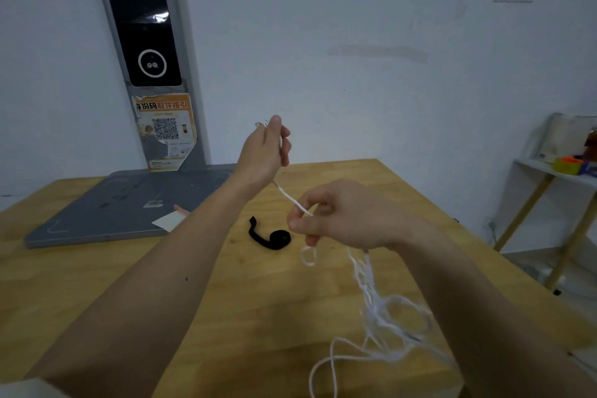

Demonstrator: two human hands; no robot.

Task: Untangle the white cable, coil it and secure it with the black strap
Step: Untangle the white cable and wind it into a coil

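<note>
My left hand (265, 152) is raised above the wooden table (113, 284) and pinches one end of the white cable (384, 310). A taut stretch of cable runs down from it to my right hand (336, 220), whose curled fingers grip the cable lower down. Below my right hand a small loop hangs, and a tangled bunch of loops dangles blurred at the lower right. The black strap (269, 236) lies partly rolled on the table between my forearms, touched by neither hand.
A grey flat base (106, 213) with an upright pillar (148, 52) bearing a dark screen and an orange QR sticker stands at the table's back left. A white card (168, 221) lies on the base. A shelf (555, 171) with coloured items stands at the right.
</note>
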